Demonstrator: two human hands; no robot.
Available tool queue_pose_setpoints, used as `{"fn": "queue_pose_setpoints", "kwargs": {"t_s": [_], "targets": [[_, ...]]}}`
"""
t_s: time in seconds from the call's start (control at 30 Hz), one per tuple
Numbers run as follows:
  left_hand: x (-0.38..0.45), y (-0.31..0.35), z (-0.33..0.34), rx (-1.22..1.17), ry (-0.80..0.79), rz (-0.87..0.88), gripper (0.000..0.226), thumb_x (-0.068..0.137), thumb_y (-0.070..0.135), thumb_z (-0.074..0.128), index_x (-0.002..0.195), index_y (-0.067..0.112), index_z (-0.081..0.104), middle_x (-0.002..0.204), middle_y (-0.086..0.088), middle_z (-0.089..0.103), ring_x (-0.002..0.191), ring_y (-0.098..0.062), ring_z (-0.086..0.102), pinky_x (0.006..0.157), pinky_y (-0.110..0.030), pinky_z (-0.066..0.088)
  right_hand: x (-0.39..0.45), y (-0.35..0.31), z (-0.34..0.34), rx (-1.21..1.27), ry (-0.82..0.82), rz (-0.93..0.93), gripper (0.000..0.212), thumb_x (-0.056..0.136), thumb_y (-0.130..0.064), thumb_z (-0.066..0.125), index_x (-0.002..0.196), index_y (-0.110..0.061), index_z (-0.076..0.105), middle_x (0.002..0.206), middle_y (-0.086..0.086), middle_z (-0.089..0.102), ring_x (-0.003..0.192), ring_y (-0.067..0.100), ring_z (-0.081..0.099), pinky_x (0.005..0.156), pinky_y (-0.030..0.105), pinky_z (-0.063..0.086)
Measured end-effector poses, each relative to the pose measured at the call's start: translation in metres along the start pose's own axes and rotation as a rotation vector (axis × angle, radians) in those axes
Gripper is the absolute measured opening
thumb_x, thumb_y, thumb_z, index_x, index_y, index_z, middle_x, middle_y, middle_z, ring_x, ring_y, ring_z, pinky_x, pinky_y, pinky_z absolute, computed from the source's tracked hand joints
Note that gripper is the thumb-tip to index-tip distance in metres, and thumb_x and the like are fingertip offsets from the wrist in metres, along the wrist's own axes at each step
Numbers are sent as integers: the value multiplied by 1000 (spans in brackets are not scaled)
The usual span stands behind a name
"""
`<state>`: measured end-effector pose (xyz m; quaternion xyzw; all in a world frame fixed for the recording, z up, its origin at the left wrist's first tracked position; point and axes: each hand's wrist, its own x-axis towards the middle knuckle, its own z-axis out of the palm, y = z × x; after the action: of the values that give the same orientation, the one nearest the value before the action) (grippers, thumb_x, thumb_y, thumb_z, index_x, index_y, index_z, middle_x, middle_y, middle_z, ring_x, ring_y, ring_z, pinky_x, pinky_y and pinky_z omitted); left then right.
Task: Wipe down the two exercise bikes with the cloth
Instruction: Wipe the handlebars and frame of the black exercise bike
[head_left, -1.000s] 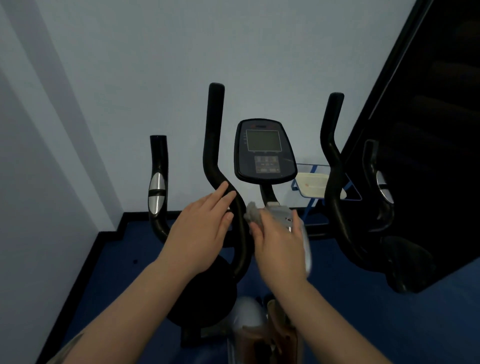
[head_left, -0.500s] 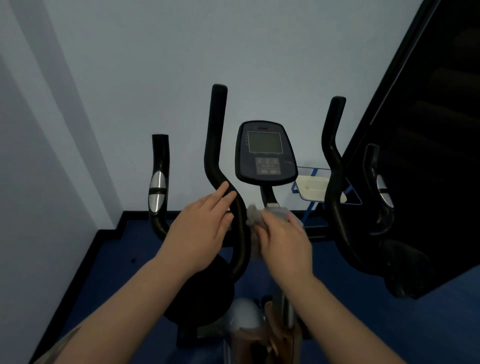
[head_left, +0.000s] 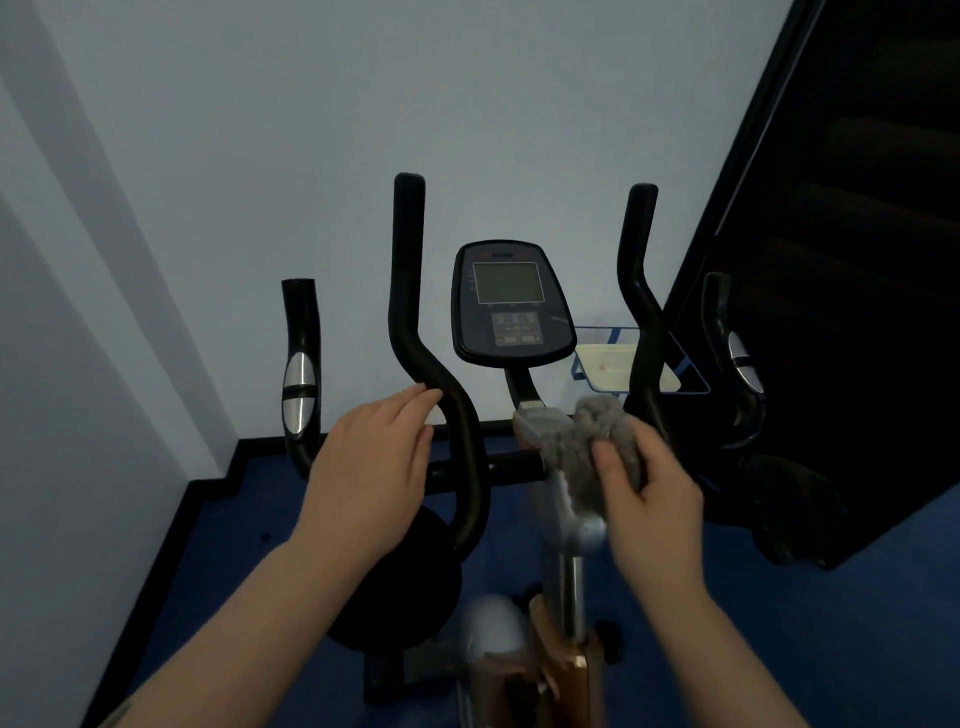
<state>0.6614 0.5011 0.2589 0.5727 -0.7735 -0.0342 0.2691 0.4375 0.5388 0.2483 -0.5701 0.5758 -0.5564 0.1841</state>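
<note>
since a second ago the right hand (head_left: 649, 488) has carried the grey cloth (head_left: 592, 441) rightward and a little up, from the left side of the grey stem bracket (head_left: 537, 418) under the console to its right side, where the cloth now bunches over the bracket and the top of the silver post (head_left: 571, 545); the left hand (head_left: 374, 467) has barely shifted. going left to right: a short black grip with a silver sensor pad (head_left: 298, 384) stands at the far left of the exercise bike (head_left: 467, 467), then the tall curved left handlebar (head_left: 415, 322), against whose bend the left hand rests with fingers straight and relaxed, fingertips touching the bar rather than wrapped round it, steadying the frame. next comes the console (head_left: 511, 306) on its neck, then the cloth, which the right hand grips with curled fingers and thumb, pressed against the bracket. right of that rise the right handlebar (head_left: 641, 312) and, at the dark edge of the view, another sensor grip (head_left: 737, 358). the sideways travel suggests the stem joint is being rubbed back and forth, so this bike is probably still in the middle of its wipe; the handlebars and console may still need passes, and no second bike can be seen here.
</note>
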Motion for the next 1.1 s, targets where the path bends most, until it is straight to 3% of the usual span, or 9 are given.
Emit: {"fn": "queue_pose_setpoints", "kwargs": {"t_s": [0.1,0.2,0.37,0.57,0.7,0.8,0.97,1.03,1.1], "targets": [[-18,-3,-4,2,27,-85,38,98,14,50,136,14,54,131,-3,61,115,-24,58,98,-41,46,-22,0,37,70,-136,-17,33,94,-22,61,115,-48,60,111,-24,63,106,-5,59,86,10,48],[-26,-4,-3,27,14,-116,37,98,14,50,135,14,54,130,-3,61,111,-23,59,92,-38,47,-42,0,78,18,-186,-77,35,90,-24,68,123,-33,63,126,-14,52,120,-2,45,99,11,38],[-29,-2,-6,14,5,-110,36,98,9,50,132,15,56,125,-2,62,106,-20,59,88,-34,48,-69,8,76,-2,-98,-120,33,85,-25,70,116,-34,67,119,-18,46,116,2,44,95,9,38],[-29,-2,-5,14,16,-146,36,98,9,48,132,17,57,126,-1,62,107,-21,59,86,-37,49,-37,2,73,120,-74,50,22,89,-12,69,111,-12,69,107,-5,51,99,0,54,87,10,43],[-32,-3,-6,-26,43,-171,34,98,9,48,129,18,59,123,0,62,105,-19,59,83,-36,50,-86,5,65,92,-101,51,25,87,-8,71,107,-22,69,104,-9,56,99,-1,57,83,6,42],[-31,-4,-4,-75,83,-183,31,99,10,47,125,18,61,122,2,62,104,-18,59,84,-37,50,-58,1,51,191,-137,122,15,89,-13,68,96,-26,69,99,-3,62,92,2,62,81,18,49],[-34,-8,-3,-263,227,-258,25,97,12,48,111,23,66,108,12,65,90,-1,57,74,-19,41,-44,-43,61,418,-323,241,11,92,-23,66,94,-34,67,107,0,66,99,13,65,89,35,55],[-37,-9,-3,-366,253,-282,26,97,11,48,108,26,66,103,15,65,88,2,59,72,-13,42,-70,-45,70,208,-336,128,17,91,-24,67,104,-34,66,112,-11,58,107,7,58,93,27,49],[-46,-11,-1,-433,245,-302,27,97,9,47,106,26,66,100,17,65,92,6,59,74,-8,42,-89,-40,68,167,-227,81,22,90,-20,67,110,-30,66,112,-16,56,107,2,57,90,15,46]]}}
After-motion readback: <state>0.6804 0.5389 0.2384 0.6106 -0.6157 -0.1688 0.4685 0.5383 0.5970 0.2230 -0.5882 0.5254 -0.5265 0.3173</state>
